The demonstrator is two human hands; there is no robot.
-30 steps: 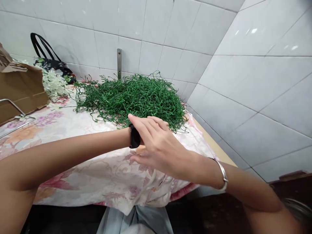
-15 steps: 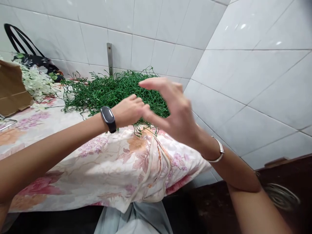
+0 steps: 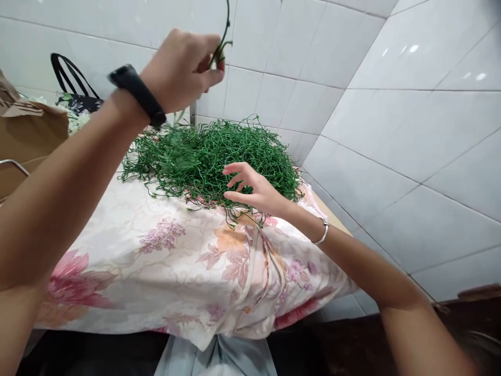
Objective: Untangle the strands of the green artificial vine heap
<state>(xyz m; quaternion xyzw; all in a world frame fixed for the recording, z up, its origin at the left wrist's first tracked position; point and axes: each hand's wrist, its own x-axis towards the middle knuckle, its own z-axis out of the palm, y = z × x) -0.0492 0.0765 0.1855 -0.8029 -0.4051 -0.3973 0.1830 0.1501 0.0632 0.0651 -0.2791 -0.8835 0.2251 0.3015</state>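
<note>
Head view: the left hand [image 3: 180,68] is raised above the green pile [image 3: 203,156], fingers pinched shut on a green strand [image 3: 224,31]. The right hand [image 3: 254,192] touches the pile's near edge, fingers spread open. The pile lies on a floral-clothed surface [image 3: 156,261] beneath white tiled walls [image 3: 391,130].

White glazed tiles are seen on the back wall [image 3: 297,42] and on the side wall [image 3: 430,136] at the right, where light is reflected in small glints. A counter [image 3: 337,223], draped with a floral cloth [image 3: 136,256], is set into the corner; a dark floor [image 3: 352,339] is glimpsed at the lower right.
</note>
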